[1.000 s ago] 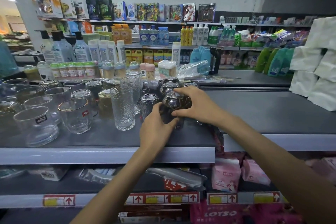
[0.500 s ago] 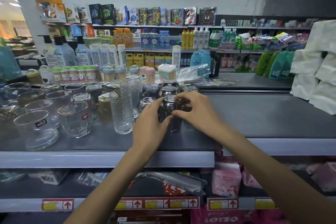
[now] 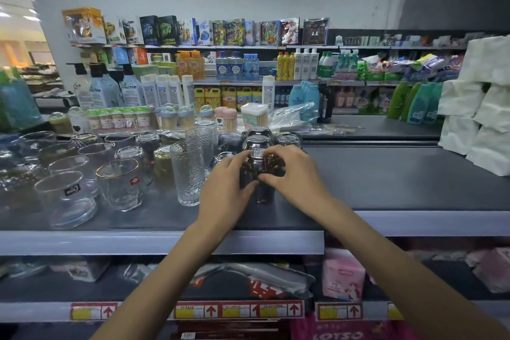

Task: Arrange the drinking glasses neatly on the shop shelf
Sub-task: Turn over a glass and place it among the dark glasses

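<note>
A dark upturned drinking glass (image 3: 259, 171) stands on the grey shelf top (image 3: 154, 215), at the front of a row of similar upturned glasses (image 3: 258, 142). My left hand (image 3: 225, 193) grips its left side. My right hand (image 3: 289, 174) curls over its top and right side. Left of it stand a tall textured glass (image 3: 187, 174), a gold-rimmed mug (image 3: 122, 186) and a wide clear tumbler (image 3: 64, 197), with several more clear glasses behind them.
Toothpick jars (image 3: 118, 119) and shampoo bottles (image 3: 132, 91) line the back of the shelf. White tissue packs (image 3: 480, 107) are stacked at the right. A lower shelf (image 3: 165, 309) holds packaged goods, among them pink packs (image 3: 342, 276). Bare dark shelf top (image 3: 386, 174) extends to the right.
Both hands have shifted on the dark glass: the right hand's fingers now curl lower over its top and the left hand presses closer against its side. The camera view tilted slightly upward.
</note>
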Demonstrator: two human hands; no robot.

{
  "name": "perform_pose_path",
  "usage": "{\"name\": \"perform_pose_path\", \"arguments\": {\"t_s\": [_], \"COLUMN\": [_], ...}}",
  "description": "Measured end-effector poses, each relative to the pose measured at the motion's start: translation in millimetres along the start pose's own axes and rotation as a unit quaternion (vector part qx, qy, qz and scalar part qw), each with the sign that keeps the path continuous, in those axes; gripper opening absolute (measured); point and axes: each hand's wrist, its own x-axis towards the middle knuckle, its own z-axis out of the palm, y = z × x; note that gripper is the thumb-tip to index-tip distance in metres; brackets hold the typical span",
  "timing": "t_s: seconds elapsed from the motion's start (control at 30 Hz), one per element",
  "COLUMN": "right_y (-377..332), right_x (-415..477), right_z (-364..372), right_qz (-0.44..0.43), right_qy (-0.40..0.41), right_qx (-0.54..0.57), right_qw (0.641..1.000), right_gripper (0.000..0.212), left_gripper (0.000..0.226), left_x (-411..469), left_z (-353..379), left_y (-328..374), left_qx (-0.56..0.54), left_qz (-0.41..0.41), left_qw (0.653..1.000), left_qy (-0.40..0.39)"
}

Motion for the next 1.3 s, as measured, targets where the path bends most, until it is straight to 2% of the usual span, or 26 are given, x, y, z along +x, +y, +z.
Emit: {"name": "perform_pose_path", "arguments": {"t_s": [0.13, 0.33, 0.57, 0.67, 0.73, 0.93, 1.03, 1.1, 1.17, 1.23, 1.3], "right_y": [-12, -24, -21, -30, -34, -19, -19, -18, -14, -9, -6], "right_x": [12, 23, 18, 29, 36, 37, 38, 35, 24, 12, 4], "right_z": [-15, -5, 4, 4, 5, 11, 7, 3, 0, -1, -1], "right_qz": [-0.014, -0.038, -0.034, -0.041, -0.039, -0.032, -0.019, 0.004, 0.025, 0.036, 0.046], "right_qy": [-0.024, -0.113, -0.074, -0.073, -0.102, -0.133, -0.142, -0.106, -0.044, -0.021, -0.015], "right_qx": [-0.014, -0.124, -0.139, -0.146, -0.163, -0.187, -0.16, -0.096, -0.05, -0.036, -0.011], "right_qw": [1.0, 0.985, 0.987, 0.986, 0.981, 0.973, 0.977, 0.99, 0.997, 0.999, 0.999], "right_gripper": [0.062, 0.063, 0.066, 0.081, 0.09, 0.088, 0.093, 0.084, 0.066, 0.054, 0.048], "left_gripper": [0.063, 0.05, 0.038, 0.038, 0.037, 0.035, 0.028, 0.038, 0.054, 0.071, 0.079], "left_x": [-12, -41, -60, -65, -68, -66, -55, -41, -23, -4, 10], "left_z": [-6, 2, 6, 8, 9, 6, 2, -4, -10, -15, -16], "left_y": [-6, -24, -42, -44, -46, -45, -36, -26, -16, -10, -5], "left_qx": [0.012, 0.024, 0.104, 0.147, 0.163, 0.158, 0.124, 0.097, 0.097, 0.129, 0.168], "left_qz": [0.022, 0.025, 0.047, 0.068, 0.085, 0.087, 0.093, 0.093, 0.089, 0.09, 0.098], "left_qw": [0.999, 0.999, 0.993, 0.987, 0.983, 0.983, 0.988, 0.99, 0.991, 0.988, 0.979], "left_qy": [0.023, 0.042, 0.001, -0.002, -0.001, -0.019, 0.011, 0.035, 0.037, -0.004, -0.055]}}
